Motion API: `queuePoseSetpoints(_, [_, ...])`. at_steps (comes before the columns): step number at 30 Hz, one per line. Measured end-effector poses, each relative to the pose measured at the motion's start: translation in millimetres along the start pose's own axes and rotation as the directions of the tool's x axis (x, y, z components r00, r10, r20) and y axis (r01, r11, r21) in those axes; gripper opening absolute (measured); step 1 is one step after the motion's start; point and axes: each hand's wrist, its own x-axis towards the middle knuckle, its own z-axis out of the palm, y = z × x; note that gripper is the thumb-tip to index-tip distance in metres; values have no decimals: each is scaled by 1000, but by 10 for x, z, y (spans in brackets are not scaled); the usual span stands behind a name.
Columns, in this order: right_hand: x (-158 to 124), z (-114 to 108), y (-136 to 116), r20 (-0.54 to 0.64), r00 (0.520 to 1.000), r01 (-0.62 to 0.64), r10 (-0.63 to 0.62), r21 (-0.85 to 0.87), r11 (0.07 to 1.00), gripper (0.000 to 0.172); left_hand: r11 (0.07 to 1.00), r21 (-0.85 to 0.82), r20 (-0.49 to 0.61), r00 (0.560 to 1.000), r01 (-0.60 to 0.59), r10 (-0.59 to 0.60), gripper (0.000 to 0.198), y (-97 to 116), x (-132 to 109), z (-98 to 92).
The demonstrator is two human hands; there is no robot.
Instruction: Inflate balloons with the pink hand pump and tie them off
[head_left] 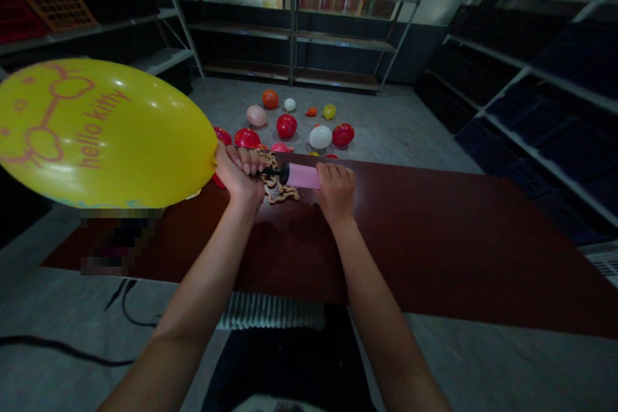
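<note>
A large, inflated yellow balloon with pink "hello kitty" print fills the left side. My left hand is closed at its neck, fingers also around the black end of a pink balloon pump. How the neck sits on the pump is hidden by those fingers. My right hand wraps the far right of the pink barrel. Both hands are above the dark red-brown table. Beneath the pump lies a tangle of tan, curly strips. Something red shows beside my left wrist.
Several balloons in red, white, orange, pink and yellow, among them a red balloon, lie on the grey floor past the table. Metal shelves stand behind, with crates at left. A black cable runs along the floor.
</note>
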Motion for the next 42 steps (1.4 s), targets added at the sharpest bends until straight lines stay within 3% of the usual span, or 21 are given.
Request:
queuePoseSetpoints(9, [-44, 106, 319, -44, 996, -83, 80, -66, 994, 35, 999, -39, -74, 997, -32, 29, 62, 186, 94, -62])
queuePoseSetpoints(22, [12, 28, 394, -108, 990, -98, 88, -91, 991, 33, 993, -69, -40, 995, -97, 94, 56, 432, 294, -252])
queuePoseSetpoints(33, [-89, -11, 259, -202, 964, -182, 172, -31, 983, 23, 995, 53, -33, 996, -79, 81, 60, 244, 80, -87])
queuePoseSetpoints(38, [-75, -41, 29, -157, 974, -163, 167, 34, 986, 25, 999, -6, -19, 999, -46, 45, 62, 96, -50, 83])
queuePoseSetpoints(42, [-98, -20, -74, -119, 984, -124, 133, 73, 990, 28, 1000, -8, 65, 998, -21, 21, 64, -148, -104, 112])
